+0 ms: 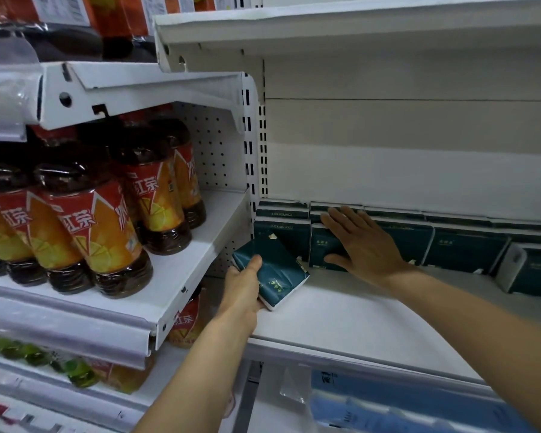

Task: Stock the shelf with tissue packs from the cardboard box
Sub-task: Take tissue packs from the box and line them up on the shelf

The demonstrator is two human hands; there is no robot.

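White sheet-metal shelf [372,310]: flat, matte, with a rolled front lip; slotted uprights and a plain white back panel are seen behind it. Most of the front half of the deck is bare, from the left edge across to the right.

Row of tissue packs [459,245]: dark teal, glossy film wrap, rectangular blocks with white end faces, stacked two high along the back edge of the shelf from the left upright out to the right. At the right end one pack is turned, its white end facing forward.

Neighbouring shelf [181,270] on the left: same white metal, perforated back panel, set higher. It is loaded with tea bottles [107,232], dark liquid in clear plastic with red-orange labels, rounded shoulders, standing up to its front lip. More bottles are seen on the decks above and below.

Left hand [244,285]: one loose tissue pack [278,270] is gripped, thumb on top, fingers curled under its near edge. The pack is held tilted at the back left corner of the shelf, its far end against the stacked packs; film is creased.

Right hand [363,242]: fingers straight and spread, palm pressed flat on the front faces of the stack near the left end.
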